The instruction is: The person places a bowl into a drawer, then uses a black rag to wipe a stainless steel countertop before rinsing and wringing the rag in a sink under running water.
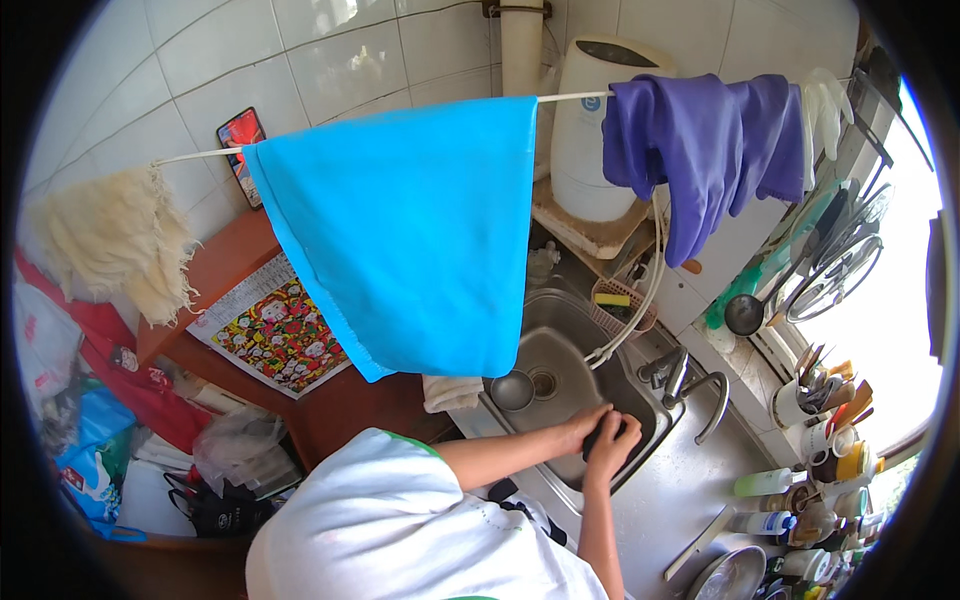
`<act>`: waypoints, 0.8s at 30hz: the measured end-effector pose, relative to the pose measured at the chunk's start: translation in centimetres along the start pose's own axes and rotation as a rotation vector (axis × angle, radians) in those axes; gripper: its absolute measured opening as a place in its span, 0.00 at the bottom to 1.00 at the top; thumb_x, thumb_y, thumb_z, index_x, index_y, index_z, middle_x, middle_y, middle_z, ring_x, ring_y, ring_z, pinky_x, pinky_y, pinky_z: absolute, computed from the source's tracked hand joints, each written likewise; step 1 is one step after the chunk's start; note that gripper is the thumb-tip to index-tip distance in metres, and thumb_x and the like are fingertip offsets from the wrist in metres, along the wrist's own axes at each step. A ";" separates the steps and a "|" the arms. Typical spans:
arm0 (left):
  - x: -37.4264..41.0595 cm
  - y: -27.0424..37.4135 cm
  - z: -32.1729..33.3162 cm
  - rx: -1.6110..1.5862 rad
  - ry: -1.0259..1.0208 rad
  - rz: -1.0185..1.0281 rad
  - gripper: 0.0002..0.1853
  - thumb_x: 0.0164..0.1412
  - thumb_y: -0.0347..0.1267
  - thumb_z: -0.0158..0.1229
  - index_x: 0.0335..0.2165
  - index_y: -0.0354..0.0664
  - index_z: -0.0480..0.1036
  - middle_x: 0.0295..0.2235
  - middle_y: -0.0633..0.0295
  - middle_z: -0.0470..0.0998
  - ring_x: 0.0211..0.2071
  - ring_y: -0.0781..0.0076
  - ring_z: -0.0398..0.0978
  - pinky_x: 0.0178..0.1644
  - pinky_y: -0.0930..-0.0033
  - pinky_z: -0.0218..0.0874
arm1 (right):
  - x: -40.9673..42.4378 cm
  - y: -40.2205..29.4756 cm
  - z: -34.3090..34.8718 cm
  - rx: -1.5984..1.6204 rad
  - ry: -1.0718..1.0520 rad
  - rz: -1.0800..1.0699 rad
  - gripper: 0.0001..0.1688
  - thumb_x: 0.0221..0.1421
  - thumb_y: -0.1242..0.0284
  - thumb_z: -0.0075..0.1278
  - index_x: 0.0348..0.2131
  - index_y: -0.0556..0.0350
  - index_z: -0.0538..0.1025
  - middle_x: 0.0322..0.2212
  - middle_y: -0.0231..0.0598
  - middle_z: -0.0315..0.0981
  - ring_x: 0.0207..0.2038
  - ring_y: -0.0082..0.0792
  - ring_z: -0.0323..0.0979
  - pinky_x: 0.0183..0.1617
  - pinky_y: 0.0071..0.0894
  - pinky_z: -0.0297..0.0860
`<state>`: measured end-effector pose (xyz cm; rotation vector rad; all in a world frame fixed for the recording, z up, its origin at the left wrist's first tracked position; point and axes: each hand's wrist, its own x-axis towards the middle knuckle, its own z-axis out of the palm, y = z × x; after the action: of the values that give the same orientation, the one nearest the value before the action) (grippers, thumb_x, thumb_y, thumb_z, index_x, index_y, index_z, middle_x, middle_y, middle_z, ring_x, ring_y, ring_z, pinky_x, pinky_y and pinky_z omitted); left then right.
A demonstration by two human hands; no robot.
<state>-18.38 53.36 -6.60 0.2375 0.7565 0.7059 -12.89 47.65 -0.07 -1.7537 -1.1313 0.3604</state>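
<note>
Both hands meet over the near part of a stainless-steel sink basin [574,337]. My left hand [589,424] and my right hand [616,444] are closed around a small dark object [595,441]; the fingers cover much of it, so its kind cannot be told. A round metal bowl [513,391] lies in the basin beside the drain [544,382]. The metal faucet [677,379] stands at the basin's right edge, its curved spout turned away from the hands. A white hose [637,322] hangs down into the basin.
A blue cloth [405,240] and purple rubber gloves [675,150] hang from a line above. A pink basket [622,319] holds a sponge. Bottles [765,482], utensil holders [793,401], a knife [699,542] and a metal pan [727,574] stand or lie at right.
</note>
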 end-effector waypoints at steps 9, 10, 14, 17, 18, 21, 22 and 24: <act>-1.5 -0.2 3.5 0.094 -0.081 0.047 0.10 0.58 0.39 0.47 0.30 0.47 0.69 0.28 0.68 0.72 0.31 0.79 0.68 0.36 0.73 0.61 | 3.6 5.8 -0.5 0.237 -0.032 0.264 0.20 0.59 0.61 0.36 0.29 0.62 0.67 0.23 0.43 0.62 0.27 0.38 0.61 0.34 0.36 0.59; -1.1 0.0 3.0 0.055 -0.074 0.015 0.10 0.57 0.40 0.47 0.30 0.47 0.69 0.29 0.68 0.72 0.31 0.79 0.68 0.36 0.73 0.61 | 2.7 3.7 -0.4 0.123 0.025 0.149 0.18 0.58 0.62 0.38 0.31 0.62 0.66 0.28 0.45 0.62 0.31 0.40 0.62 0.36 0.36 0.60; 0.0 1.0 1.5 0.049 -0.040 -0.041 0.13 0.56 0.42 0.47 0.25 0.46 0.68 0.23 0.65 0.70 0.25 0.74 0.68 0.33 0.67 0.61 | -0.7 -2.2 -0.6 -0.024 0.018 0.054 0.18 0.54 0.61 0.43 0.33 0.59 0.66 0.31 0.49 0.65 0.35 0.48 0.65 0.38 0.40 0.61; -1.6 -0.8 2.4 0.098 -0.057 0.154 0.09 0.57 0.39 0.46 0.25 0.48 0.68 0.24 0.68 0.70 0.25 0.78 0.67 0.30 0.72 0.60 | 2.4 3.6 -0.3 0.174 -0.024 0.295 0.23 0.59 0.58 0.34 0.28 0.61 0.66 0.22 0.49 0.66 0.26 0.45 0.64 0.33 0.39 0.60; -1.5 -1.1 1.9 0.116 -0.079 0.122 0.09 0.58 0.38 0.46 0.29 0.47 0.68 0.27 0.67 0.71 0.29 0.78 0.68 0.34 0.72 0.60 | 3.1 5.3 -0.1 0.243 -0.045 0.325 0.23 0.59 0.58 0.34 0.28 0.62 0.66 0.21 0.48 0.66 0.25 0.45 0.62 0.33 0.39 0.60; -2.3 -0.7 2.5 0.085 -0.006 0.014 0.10 0.59 0.38 0.46 0.31 0.46 0.69 0.30 0.67 0.72 0.32 0.77 0.69 0.37 0.71 0.61 | 2.2 4.8 -0.2 0.100 0.026 0.186 0.19 0.58 0.62 0.37 0.34 0.63 0.66 0.30 0.48 0.63 0.35 0.46 0.63 0.40 0.36 0.59; -1.6 -0.1 2.6 0.045 0.015 -0.037 0.11 0.58 0.40 0.46 0.30 0.46 0.69 0.29 0.66 0.72 0.31 0.75 0.69 0.35 0.70 0.62 | 1.4 3.5 0.0 0.032 0.077 0.099 0.17 0.57 0.63 0.40 0.36 0.62 0.65 0.33 0.49 0.61 0.37 0.46 0.62 0.42 0.37 0.59; 0.9 0.5 0.0 0.004 -0.081 -0.059 0.10 0.55 0.38 0.48 0.27 0.45 0.69 0.27 0.66 0.71 0.29 0.74 0.69 0.32 0.71 0.62 | -1.4 -1.4 -0.2 -0.086 0.064 -0.102 0.17 0.52 0.68 0.47 0.38 0.60 0.64 0.36 0.51 0.59 0.40 0.48 0.61 0.44 0.37 0.59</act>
<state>-18.21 54.34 -6.86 0.2451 0.6847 0.6355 -14.23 46.49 0.86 -1.7620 -1.2004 0.1951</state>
